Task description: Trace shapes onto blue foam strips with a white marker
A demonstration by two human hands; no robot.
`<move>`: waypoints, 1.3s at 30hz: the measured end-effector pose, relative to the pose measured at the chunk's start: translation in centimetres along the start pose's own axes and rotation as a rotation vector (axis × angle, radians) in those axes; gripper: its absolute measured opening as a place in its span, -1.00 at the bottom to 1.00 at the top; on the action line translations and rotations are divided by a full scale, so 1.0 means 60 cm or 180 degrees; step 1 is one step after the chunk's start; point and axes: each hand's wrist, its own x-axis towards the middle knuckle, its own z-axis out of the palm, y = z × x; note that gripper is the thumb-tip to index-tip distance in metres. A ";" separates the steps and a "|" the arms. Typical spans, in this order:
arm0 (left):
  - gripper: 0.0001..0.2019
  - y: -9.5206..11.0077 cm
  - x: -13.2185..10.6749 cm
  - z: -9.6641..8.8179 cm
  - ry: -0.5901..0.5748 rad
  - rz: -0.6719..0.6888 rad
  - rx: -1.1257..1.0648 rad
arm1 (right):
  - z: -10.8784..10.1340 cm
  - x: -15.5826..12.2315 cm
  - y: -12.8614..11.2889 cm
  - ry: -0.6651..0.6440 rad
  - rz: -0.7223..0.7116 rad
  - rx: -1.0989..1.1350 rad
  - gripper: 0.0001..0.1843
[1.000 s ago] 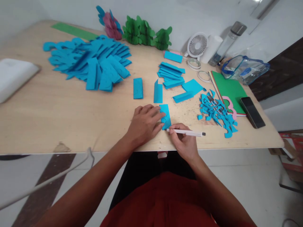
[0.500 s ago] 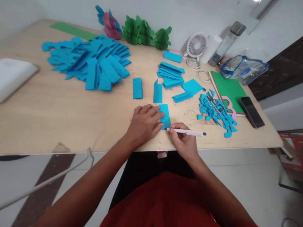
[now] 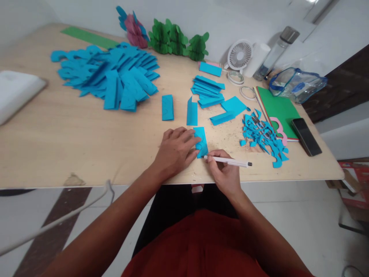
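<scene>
My left hand [image 3: 177,152] lies flat near the table's front edge, fingers spread, its fingertips pressing on the left side of a small blue folded paper [image 3: 203,144]. Curved pen lines show on that paper. In my right hand [image 3: 225,171] a white pen [image 3: 230,161] is pinched, its tip at the paper's lower right corner and its dark end pointing right. Just beyond my hands stand two more folded blue pieces, a flat marked one [image 3: 167,107] and a partly opened one [image 3: 192,112].
A big pile of blue cutouts [image 3: 106,73] lies at the left back. Blue scraps [image 3: 262,132], a phone [image 3: 306,136] and a green notebook [image 3: 278,109] are on the right. Behind are a stack of folded strips [image 3: 208,90], a small fan [image 3: 240,55] and a bottle [image 3: 275,54].
The pen and my right hand have shifted very slightly at the paper's lower corner. My left hand and the paper stay in place.
</scene>
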 end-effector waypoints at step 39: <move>-0.71 0.001 0.000 0.001 0.0088 0.0037 0.0016 | 0.001 0.004 -0.010 -0.0095 -0.0568 -0.0480 -0.89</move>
